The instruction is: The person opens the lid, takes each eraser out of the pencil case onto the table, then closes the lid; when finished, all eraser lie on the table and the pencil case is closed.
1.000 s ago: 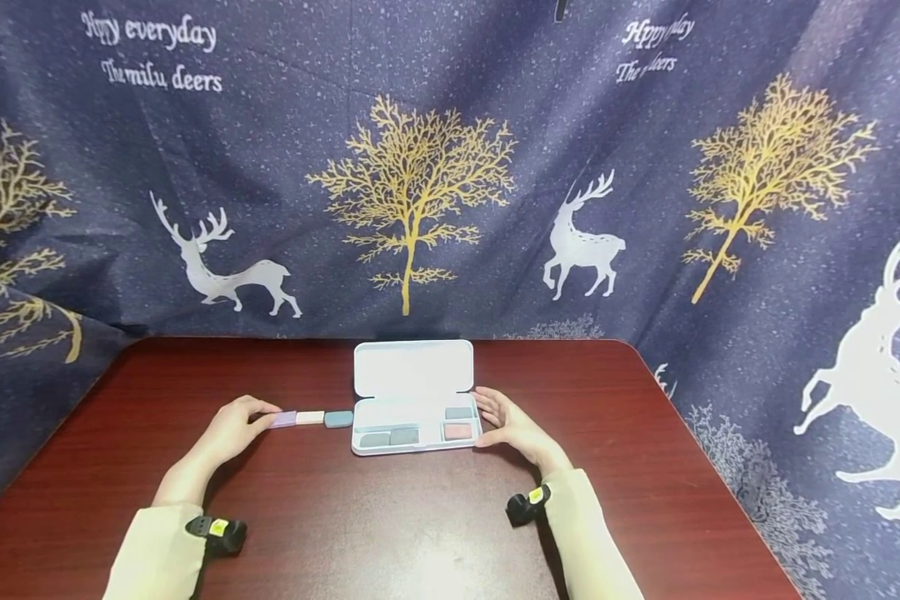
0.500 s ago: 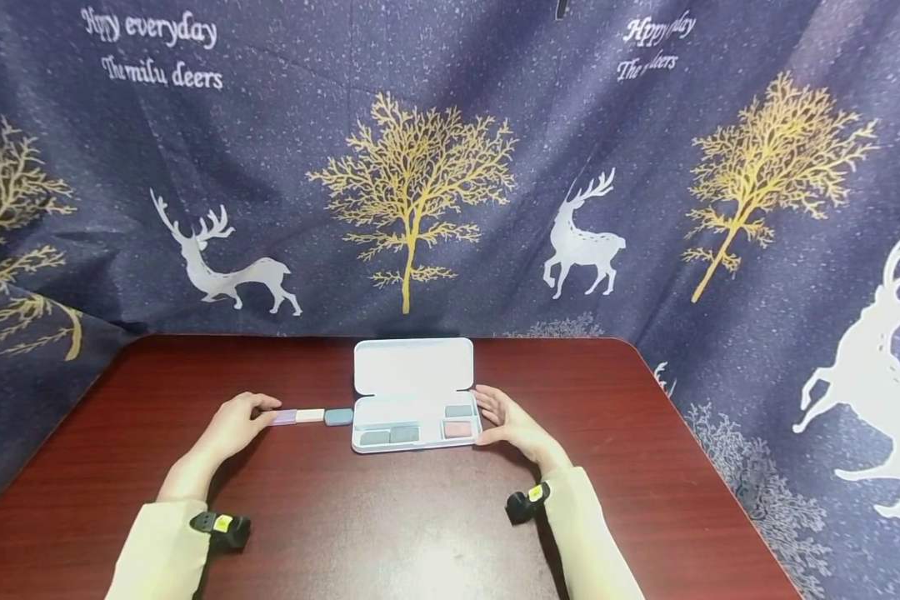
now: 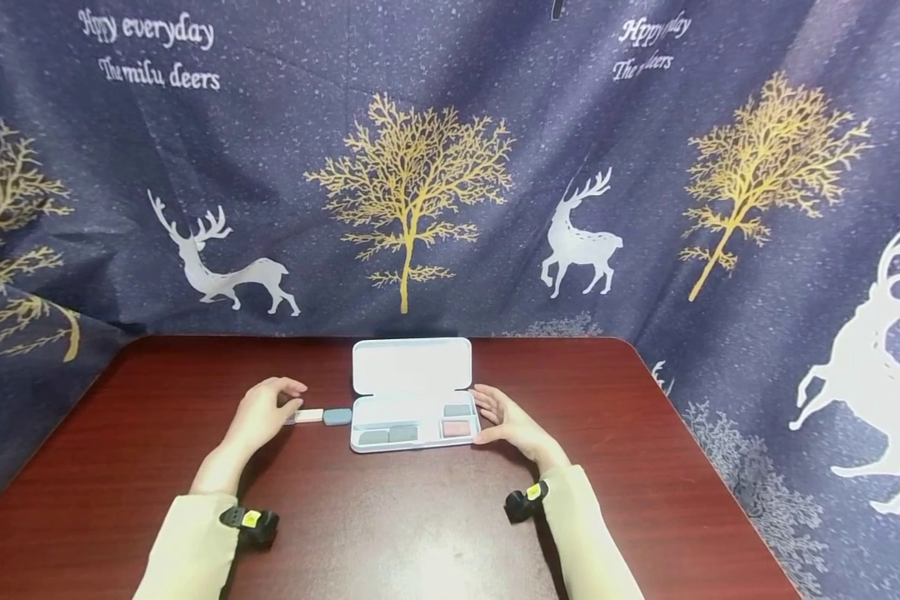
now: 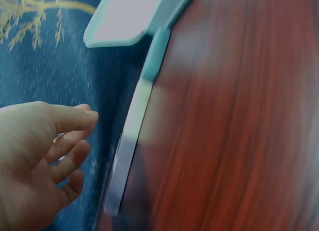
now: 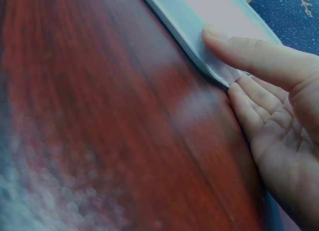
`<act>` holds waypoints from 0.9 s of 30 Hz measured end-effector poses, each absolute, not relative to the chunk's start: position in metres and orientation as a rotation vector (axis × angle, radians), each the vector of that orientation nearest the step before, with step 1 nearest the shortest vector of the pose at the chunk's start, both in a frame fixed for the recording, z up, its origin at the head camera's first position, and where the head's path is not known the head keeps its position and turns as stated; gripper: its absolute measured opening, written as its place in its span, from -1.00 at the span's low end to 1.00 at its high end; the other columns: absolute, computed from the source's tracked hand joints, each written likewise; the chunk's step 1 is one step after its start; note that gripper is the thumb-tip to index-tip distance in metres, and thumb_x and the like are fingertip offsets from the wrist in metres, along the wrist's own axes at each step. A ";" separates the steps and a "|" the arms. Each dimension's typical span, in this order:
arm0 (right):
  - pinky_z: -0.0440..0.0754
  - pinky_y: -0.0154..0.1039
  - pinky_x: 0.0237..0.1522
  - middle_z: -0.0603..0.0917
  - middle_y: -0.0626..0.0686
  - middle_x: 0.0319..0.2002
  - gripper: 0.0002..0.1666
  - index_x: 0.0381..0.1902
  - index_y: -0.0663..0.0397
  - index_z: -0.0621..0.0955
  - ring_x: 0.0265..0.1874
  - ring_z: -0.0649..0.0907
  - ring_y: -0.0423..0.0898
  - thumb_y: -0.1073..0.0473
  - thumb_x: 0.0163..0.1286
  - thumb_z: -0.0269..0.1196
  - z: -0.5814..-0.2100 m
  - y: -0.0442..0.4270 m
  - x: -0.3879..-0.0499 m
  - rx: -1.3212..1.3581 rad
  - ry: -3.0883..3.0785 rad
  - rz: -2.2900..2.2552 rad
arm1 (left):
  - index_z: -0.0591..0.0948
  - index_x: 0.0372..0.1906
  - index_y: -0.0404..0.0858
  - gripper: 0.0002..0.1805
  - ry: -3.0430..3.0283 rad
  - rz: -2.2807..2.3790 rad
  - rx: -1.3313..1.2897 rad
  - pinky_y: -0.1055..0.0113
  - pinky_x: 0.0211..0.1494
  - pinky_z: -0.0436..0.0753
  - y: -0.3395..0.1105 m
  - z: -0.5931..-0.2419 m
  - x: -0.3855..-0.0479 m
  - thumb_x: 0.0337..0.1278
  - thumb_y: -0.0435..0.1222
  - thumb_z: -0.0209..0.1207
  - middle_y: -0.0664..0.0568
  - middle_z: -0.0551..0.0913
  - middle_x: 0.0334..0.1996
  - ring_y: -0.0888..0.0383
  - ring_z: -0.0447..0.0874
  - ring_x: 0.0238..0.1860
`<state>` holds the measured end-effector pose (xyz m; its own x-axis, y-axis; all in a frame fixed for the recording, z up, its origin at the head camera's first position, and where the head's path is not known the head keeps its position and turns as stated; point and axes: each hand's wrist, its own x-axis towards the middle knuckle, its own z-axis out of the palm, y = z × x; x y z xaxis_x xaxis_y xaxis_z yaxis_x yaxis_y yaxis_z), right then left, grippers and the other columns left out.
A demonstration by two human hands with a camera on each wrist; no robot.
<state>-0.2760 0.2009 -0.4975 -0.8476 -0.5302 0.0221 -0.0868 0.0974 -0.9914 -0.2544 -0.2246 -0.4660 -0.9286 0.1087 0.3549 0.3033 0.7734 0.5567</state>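
A pale blue hinged case [image 3: 387, 412] lies open on the table, its lid [image 3: 412, 367] tilted back. Inside sit grey-blue blocks [image 3: 402, 434] and a pink block [image 3: 456, 428] in compartments. Off its left end runs a row: a blue block [image 3: 337, 417], a white block [image 3: 310, 416] and a lilac block [image 4: 120, 176]. Beside the lilac and white ones hovers my left hand [image 3: 261, 410], fingers loosely bent, holding nothing; in the head view it covers most of the lilac block. My right hand [image 3: 516, 429] grips the case's right end, thumb [image 5: 224, 44] at the front corner, fingers along the side.
The dark red wooden table [image 3: 390, 517] extends around the case, with a bright glare near its front. Behind it hangs a blue curtain [image 3: 465, 275] printed with deer and trees. Black wrist cameras [image 3: 258, 527] are strapped over both sleeves.
My left hand has let go of the lilac block's left end and shifted right and slightly up, over the row. The right hand and the case stay put.
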 end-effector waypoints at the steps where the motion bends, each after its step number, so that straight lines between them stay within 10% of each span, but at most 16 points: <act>1: 0.07 0.12 0.50 0.09 0.47 0.46 0.08 0.46 0.46 -0.01 0.48 0.10 0.33 0.56 0.09 0.32 -0.497 0.201 -0.276 -0.612 2.040 -1.806 | 0.68 -0.19 -0.37 -0.82 -2.658 -0.914 -0.331 0.00 -0.15 0.57 -0.219 -0.466 -0.256 0.05 -0.50 0.24 -0.18 0.71 -0.33 -0.14 0.65 -0.25; 27: 0.07 0.09 0.50 0.11 0.42 0.47 0.08 0.46 0.44 0.01 0.49 0.12 0.27 0.55 0.08 0.34 -0.498 0.200 -0.276 -0.596 2.041 -1.816 | 0.66 0.03 -0.34 -0.70 -2.770 -1.174 -0.692 0.04 0.09 0.65 -0.067 -0.464 -0.263 0.16 -0.43 0.22 -0.16 0.70 -0.01 -0.08 0.67 -0.01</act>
<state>-0.2762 0.2001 -0.4982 -0.8526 -0.5221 0.0214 -0.0820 0.0932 -0.9923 -0.2635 -0.0673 -0.4643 -0.8980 0.3812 0.2196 0.4229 0.6104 0.6697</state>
